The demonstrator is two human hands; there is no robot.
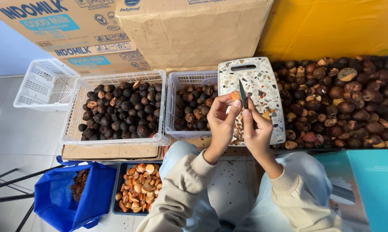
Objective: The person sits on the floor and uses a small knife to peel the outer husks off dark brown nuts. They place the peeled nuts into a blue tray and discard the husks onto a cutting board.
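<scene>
Left hand point(221, 122) raised over the speckled cutting board point(262, 81), thumb and fingers pinched on a small orange-brown nut piece point(234, 95) held at the fingertips. Right hand point(257, 131) just beside, closed around the handle of a small dark-bladed knife point(242, 93), blade pointing up and touching the piece's right edge. Handle itself buried in the fist.

Below and behind: board propped across a white slatted basket point(189, 77) half full of dark round nuts, shell scraps scattered on the board's face. Left of that, a larger white basket point(116, 79) heaped with darker nuts, sitting on flattened cardboard; an empty white basket point(43, 86) farther left. To the right, a big loose heap of brown nuts point(344, 103) against a yellow backdrop. Cardboard boxes point(189, 30) stacked behind. Near the knees, a blue tray of peeled pale-orange kernels point(139, 187) and a blue bag point(69, 197) with brown shells inside, on pale floor tiles.

Heap cut off at the right edge; bag contents hard to make out.
</scene>
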